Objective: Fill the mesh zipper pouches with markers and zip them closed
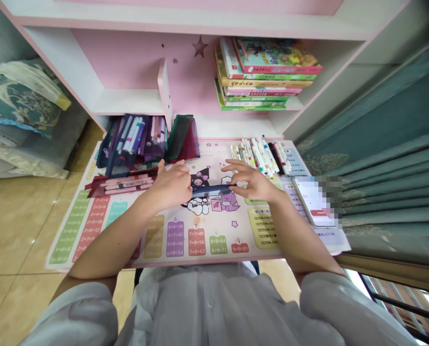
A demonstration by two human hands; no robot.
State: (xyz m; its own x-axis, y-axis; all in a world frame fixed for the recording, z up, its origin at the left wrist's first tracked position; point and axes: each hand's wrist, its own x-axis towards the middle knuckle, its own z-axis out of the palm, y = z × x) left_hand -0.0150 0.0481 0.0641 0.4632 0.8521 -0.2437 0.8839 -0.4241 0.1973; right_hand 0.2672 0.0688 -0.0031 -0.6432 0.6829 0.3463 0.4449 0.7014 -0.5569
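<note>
"Where's the navy mesh pouch (212, 191)?"

"On the tabletop (218, 226), between the hands. Right hand (254, 182): fingers pinching its right end. Left hand (174, 185): fingers over the left end, grip hidden."

"Risk?"

"Mesh could snag if tugged crookedly. Contents unclear. Red mesh pouch (98, 186), farther left, holds pink pens (131, 182)."

Sheer, net-like cloth makes up the dark blue pouch (214, 191) and the heaped pouches (179, 138) (fine enough that the pens (131, 134) inside show through). The white markers (260, 156) look like smooth plastic. The printed desk mat (243, 214) has a soft sheen, the shelf (133, 98) a smooth, even finish; the stacked books (263, 84) are paper with glossy covers, the curtain (391, 178) is cloth, and the floor tiles (27, 235) gleam, polished and smooth
</note>
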